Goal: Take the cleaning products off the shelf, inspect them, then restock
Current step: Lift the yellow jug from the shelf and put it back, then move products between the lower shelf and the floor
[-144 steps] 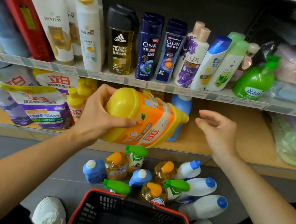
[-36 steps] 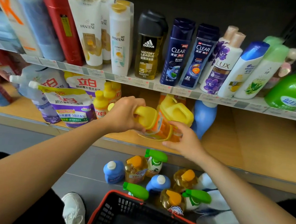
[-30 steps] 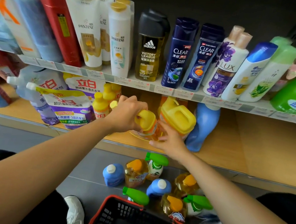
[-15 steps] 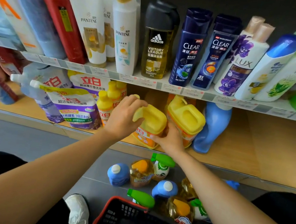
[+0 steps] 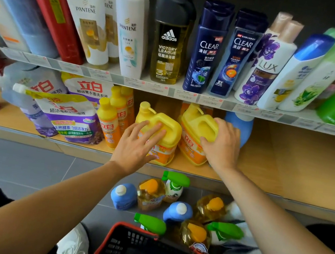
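Observation:
Two yellow jugs with orange labels stand side by side on the lower wooden shelf (image 5: 285,163). My left hand (image 5: 136,144) rests with straight fingers on the top of the left jug (image 5: 169,135). My right hand (image 5: 221,146) holds the right jug (image 5: 194,126), fingers over its right shoulder and thumb on the front. On the floor below stand several cleaning products: blue bottles (image 5: 123,195), amber bottles with orange caps (image 5: 150,190) and green-topped spray bottles (image 5: 174,183).
A red-rimmed black basket (image 5: 126,225) sits at the bottom of the view. Small orange bottles (image 5: 107,123) and purple refill pouches (image 5: 67,118) fill the shelf's left. A blue bottle (image 5: 239,121) stands behind my right hand. Shampoo bottles (image 5: 169,37) line the upper shelf.
The left jug now stands upright on the shelf. My left hand has loosened from its cap to lie flat on top. My right hand has moved from that jug to the right jug.

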`<state>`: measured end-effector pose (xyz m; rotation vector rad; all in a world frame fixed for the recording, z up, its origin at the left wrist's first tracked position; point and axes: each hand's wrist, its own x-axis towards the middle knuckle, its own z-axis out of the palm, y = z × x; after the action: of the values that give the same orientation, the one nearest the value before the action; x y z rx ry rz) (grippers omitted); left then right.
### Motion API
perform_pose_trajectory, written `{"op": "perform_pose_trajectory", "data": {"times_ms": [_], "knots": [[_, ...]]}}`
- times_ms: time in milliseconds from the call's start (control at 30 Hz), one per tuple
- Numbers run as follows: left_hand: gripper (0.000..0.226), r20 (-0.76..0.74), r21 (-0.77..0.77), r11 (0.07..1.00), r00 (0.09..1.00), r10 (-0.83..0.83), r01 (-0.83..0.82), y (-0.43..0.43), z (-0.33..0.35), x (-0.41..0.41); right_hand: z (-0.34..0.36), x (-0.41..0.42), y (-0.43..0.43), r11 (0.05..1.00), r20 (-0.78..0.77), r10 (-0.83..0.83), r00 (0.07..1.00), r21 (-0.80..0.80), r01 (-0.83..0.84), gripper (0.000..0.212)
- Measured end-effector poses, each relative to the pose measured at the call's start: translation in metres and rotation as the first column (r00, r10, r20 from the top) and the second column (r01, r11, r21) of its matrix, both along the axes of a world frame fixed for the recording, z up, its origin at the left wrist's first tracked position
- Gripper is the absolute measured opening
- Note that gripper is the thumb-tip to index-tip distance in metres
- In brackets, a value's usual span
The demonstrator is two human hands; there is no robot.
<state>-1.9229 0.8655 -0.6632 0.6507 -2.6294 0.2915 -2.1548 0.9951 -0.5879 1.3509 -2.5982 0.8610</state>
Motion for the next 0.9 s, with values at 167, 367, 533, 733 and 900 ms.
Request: {"op": "perform_pose_trajectory", "data": {"times_ms": [167,367,533,733,900], "knots": [[0.083,-0.089,0.039,0.995,0.992,0.09,-0.087,-0.007,-0.016,-0.024,-0.013,-0.023,0.008,0.983,0.195,0.13,0.972,0.105,-0.152,0.083],[0.082,-0.103,0.188,0.959,0.967,0.232,-0.211,-0.039,-0.015,-0.057,-0.017,-0.031,0.013,0.985,0.221,0.15,0.964,0.05,-0.165,0.073],[0.078,-0.069,0.197,0.942,0.955,0.29,-0.271,-0.068,-0.01,-0.082,-0.018,-0.033,0.024,0.984,0.234,0.166,0.958,0.019,-0.176,0.076],[0.077,-0.134,0.308,0.947,0.981,0.14,-0.093,-0.077,-0.015,-0.062,-0.021,-0.039,0.026,0.966,0.388,0.241,0.89,-0.006,-0.259,0.083],[0.065,-0.263,0.427,0.903,0.961,0.086,0.036,-0.049,-0.021,-0.038,-0.027,-0.033,0.011,0.965,0.465,0.24,0.852,-0.017,-0.262,0.079]]}}
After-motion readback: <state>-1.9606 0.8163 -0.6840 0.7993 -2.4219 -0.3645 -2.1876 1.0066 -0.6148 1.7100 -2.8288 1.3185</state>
